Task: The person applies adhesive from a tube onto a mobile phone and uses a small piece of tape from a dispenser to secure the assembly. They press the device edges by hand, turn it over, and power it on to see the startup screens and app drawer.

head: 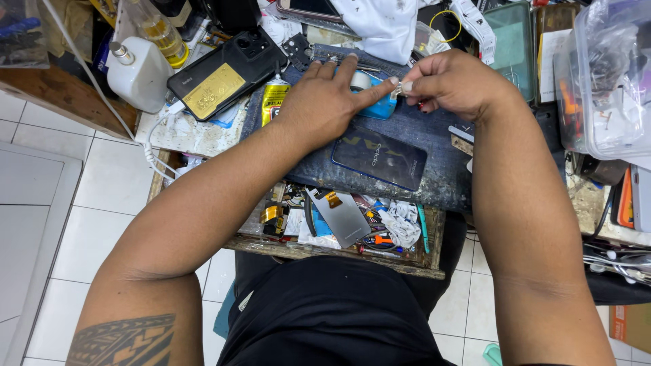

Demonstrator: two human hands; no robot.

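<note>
Head view: your right hand [453, 83] pinches what looks like clear tape pulled from the small tape roll [361, 80] your left hand [325, 102] presses down; dark blue phone [380, 157] below both lies untouched.

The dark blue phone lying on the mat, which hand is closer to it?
Left. The left hand rests just above the dark blue phone. The right hand is higher and further right, pinching a small piece.

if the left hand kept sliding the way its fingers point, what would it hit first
Probably the tape roll. The left hand lies on the denim mat, fingers aimed up and right, the index tip nearly meeting the right hand. The roll sits just under those fingers; depth is unclear.
</note>
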